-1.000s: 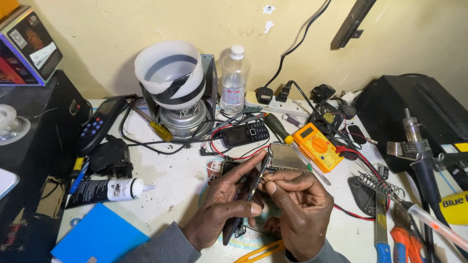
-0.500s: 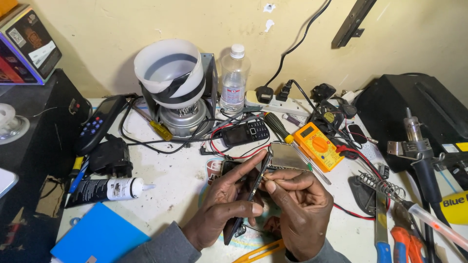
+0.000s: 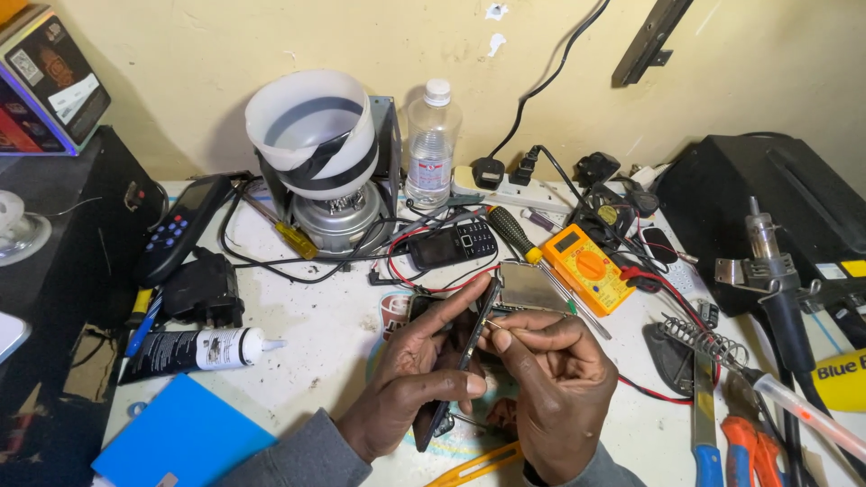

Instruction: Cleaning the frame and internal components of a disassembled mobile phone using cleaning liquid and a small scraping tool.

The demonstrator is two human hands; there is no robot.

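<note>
1. Left hand point(image 3: 419, 383) closed around a dark mobile phone point(image 3: 458, 361), held on edge above the cluttered worktop point(image 3: 325, 343).
2. Right hand point(image 3: 559, 392) pinching a thin tool point(image 3: 495, 326) against the phone's edge.
3. Orange multimeter point(image 3: 586, 268) just behind.

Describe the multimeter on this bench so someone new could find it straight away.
Start at the big white funnel-shaped container against the back wall, then look right past the clear plastic bottle and the black keypad phone. The multimeter lies flat just beyond the right hand. It is the only orange box there, with a round dial.
</note>
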